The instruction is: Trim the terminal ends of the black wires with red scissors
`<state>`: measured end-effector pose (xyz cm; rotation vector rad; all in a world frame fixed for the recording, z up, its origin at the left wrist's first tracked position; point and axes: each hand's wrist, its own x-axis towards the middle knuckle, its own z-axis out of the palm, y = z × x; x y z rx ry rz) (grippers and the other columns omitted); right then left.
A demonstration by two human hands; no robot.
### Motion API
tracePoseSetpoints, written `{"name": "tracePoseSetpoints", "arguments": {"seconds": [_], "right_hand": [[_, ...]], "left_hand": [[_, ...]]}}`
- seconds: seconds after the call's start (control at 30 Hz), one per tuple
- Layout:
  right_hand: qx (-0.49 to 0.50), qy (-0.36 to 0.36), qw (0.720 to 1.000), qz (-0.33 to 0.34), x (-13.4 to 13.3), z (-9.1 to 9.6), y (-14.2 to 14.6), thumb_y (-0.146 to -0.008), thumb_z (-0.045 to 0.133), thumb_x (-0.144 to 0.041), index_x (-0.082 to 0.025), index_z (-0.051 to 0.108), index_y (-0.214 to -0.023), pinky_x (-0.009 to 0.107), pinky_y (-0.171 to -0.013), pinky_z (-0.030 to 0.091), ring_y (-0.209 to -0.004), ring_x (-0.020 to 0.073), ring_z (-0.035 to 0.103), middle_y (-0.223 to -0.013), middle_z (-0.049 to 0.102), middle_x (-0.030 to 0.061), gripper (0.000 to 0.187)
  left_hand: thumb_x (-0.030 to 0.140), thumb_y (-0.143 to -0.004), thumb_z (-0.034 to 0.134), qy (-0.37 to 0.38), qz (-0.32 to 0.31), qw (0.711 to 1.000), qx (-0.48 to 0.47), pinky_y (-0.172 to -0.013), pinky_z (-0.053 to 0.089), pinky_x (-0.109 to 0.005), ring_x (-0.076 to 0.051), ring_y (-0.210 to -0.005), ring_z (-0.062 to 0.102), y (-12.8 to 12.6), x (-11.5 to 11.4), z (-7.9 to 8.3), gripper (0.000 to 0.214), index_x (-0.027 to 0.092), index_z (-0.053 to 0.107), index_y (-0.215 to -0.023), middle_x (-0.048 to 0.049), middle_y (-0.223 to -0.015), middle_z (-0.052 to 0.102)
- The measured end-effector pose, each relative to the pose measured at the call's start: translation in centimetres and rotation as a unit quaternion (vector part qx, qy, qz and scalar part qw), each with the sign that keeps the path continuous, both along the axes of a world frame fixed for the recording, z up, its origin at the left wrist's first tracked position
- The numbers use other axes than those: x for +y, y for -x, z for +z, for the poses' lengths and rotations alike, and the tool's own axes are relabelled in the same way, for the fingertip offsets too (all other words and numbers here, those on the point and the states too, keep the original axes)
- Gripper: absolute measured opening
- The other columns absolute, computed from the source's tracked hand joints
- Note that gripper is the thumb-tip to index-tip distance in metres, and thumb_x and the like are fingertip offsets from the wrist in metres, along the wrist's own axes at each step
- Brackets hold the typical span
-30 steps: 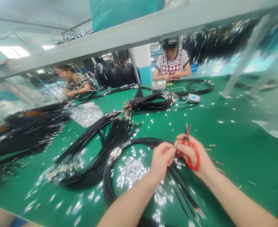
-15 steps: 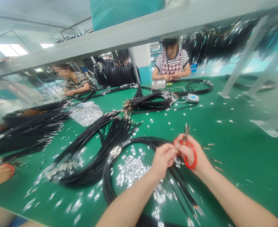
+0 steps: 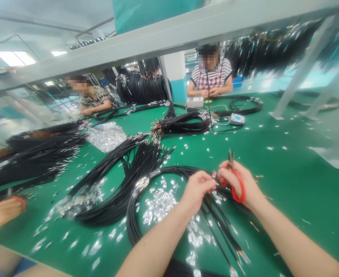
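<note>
My left hand [image 3: 198, 189] is closed in a pinch, with the small pale and reddish end of a cable [image 3: 214, 174] sticking up past the fingertips. Red-handled scissors [image 3: 238, 189] hang on the fingers of my right hand [image 3: 246, 179], their metal blades pointing up and away. A narrow gap parts the two hands. Below them runs a coiled bundle of black cables [image 3: 132, 219], its stripped ends [image 3: 241, 256] fanned toward me. Inside the coil lies a heap of small silvery foil-like pieces [image 3: 160, 204].
More black cable bundles [image 3: 123, 184] lie leftward, by a clear bag of silvery pieces [image 3: 106, 136]. At far left, a co-worker's hand [image 3: 4, 211] holds red-handled scissors. Two people sit across the green table [image 3: 287, 184]. A small grey device [image 3: 236, 119] and shelf posts [image 3: 296, 73] stand beyond.
My hands have drawn apart slightly; the right one with the scissors has shifted a little to the right. The cable end now shows above my left fingertips.
</note>
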<state>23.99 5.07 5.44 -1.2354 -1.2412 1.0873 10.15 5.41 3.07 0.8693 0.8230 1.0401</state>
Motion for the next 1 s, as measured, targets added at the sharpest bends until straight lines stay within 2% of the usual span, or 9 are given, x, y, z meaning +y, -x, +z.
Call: {"name": "tracePoseSetpoints", "arguments": {"seconds": [0.17,0.33,0.47,0.57,0.67,0.77,0.87,0.93,1.0], "right_hand": [[-0.053,-0.043,0.998,-0.01,-0.7,0.7,0.7,-0.064,0.068,-0.042,-0.021,0.051,-0.075,0.026,-0.06,0.045,-0.061,0.0122,0.053,-0.067,0.056,-0.0017,0.03],[-0.049,-0.029,0.998,-0.017,-0.4,0.2,0.5,-0.065,0.067,-0.042,-0.021,0.051,-0.074,0.026,-0.06,0.044,-0.058,0.0111,0.051,-0.065,0.055,-0.0029,0.027],[-0.034,0.003,0.999,0.015,0.0,-0.7,0.3,-0.062,0.069,-0.044,-0.021,0.05,-0.074,0.027,-0.058,0.043,-0.054,0.0119,0.051,-0.06,0.055,-0.0039,0.032],[-0.02,0.018,0.999,0.022,0.0,-1.1,0.5,-0.059,0.071,-0.045,-0.021,0.05,-0.074,0.027,-0.054,0.041,-0.052,0.0117,0.05,-0.057,0.055,-0.0041,0.035],[-0.028,0.01,0.999,0.02,-0.3,-1.2,0.8,-0.064,0.068,-0.044,-0.021,0.053,-0.077,0.025,-0.053,0.041,-0.052,0.0108,0.05,-0.058,0.055,-0.0038,0.031],[-0.08,-0.017,0.995,0.057,-0.6,-1.2,0.7,-0.07,0.063,-0.044,-0.02,0.055,-0.079,0.026,-0.055,0.041,-0.056,0.0124,0.053,-0.065,0.06,-0.0009,0.027],[-0.23,-0.083,0.966,0.077,-0.8,-1.0,0.0,-0.076,0.058,-0.044,-0.021,0.06,-0.079,0.026,-0.056,0.04,-0.059,0.014,0.056,-0.069,0.065,0.0014,0.024],[-0.362,-0.151,0.918,0.058,-1.0,-0.8,-0.7,-0.079,0.055,-0.042,-0.021,0.063,-0.082,0.025,-0.055,0.038,-0.059,0.0139,0.057,-0.07,0.066,0.0016,0.023],[-0.479,-0.226,0.848,0.019,-1.2,-0.7,-1.3,-0.082,0.051,-0.04,-0.021,0.064,-0.082,0.024,-0.053,0.034,-0.057,0.0133,0.056,-0.067,0.066,0.0018,0.023]], "left_hand": [[0.02,-0.057,0.073,-0.019,0.032,0.999,0.036,-0.055,0.033,-0.021,-0.007,-0.052,0.047,-0.1,-0.1,-0.1,0.02,0.014,0.054,-0.061,0.0016,-0.054,0.057],[0.024,-0.063,0.069,-0.033,-0.008,0.999,0.008,-0.056,0.033,-0.023,-0.008,-0.052,0.048,0.0,-0.2,0.4,0.016,0.012,0.059,-0.065,-0.0007,-0.055,0.058],[0.026,-0.065,0.068,-0.042,-0.045,0.997,-0.036,-0.058,0.035,-0.024,-0.009,-0.053,0.049,0.3,-0.2,1.1,0.016,0.012,0.06,-0.065,-0.001,-0.055,0.058],[0.022,-0.063,0.07,-0.049,0.004,0.998,-0.026,-0.062,0.038,-0.023,-0.009,-0.058,0.051,0.4,-0.1,1.2,0.014,0.013,0.058,-0.064,0.0,-0.059,0.059],[0.02,-0.06,0.071,-0.041,0.059,0.997,-0.025,-0.065,0.039,-0.022,-0.008,-0.061,0.051,0.4,0.2,0.9,0.017,0.014,0.056,-0.064,0.0008,-0.065,0.06],[0.022,-0.06,0.071,-0.019,0.066,0.997,-0.041,-0.061,0.039,-0.023,-0.009,-0.057,0.052,0.4,0.3,0.8,0.02,0.014,0.053,-0.065,0.0009,-0.061,0.059],[0.022,-0.061,0.068,-0.015,0.062,0.998,-0.029,-0.055,0.037,-0.022,-0.009,-0.052,0.05,0.4,0.4,0.8,0.02,0.015,0.05,-0.065,0.0015,-0.055,0.057],[0.019,-0.061,0.067,-0.022,0.07,0.997,0.011,-0.049,0.033,-0.021,-0.008,-0.048,0.047,0.4,0.4,0.9,0.02,0.016,0.048,-0.062,0.0024,-0.051,0.055],[0.018,-0.06,0.066,-0.025,0.078,0.995,0.05,-0.046,0.028,-0.02,-0.007,-0.045,0.043,0.3,0.3,0.9,0.02,0.016,0.046,-0.06,0.0038,-0.048,0.051]]}}
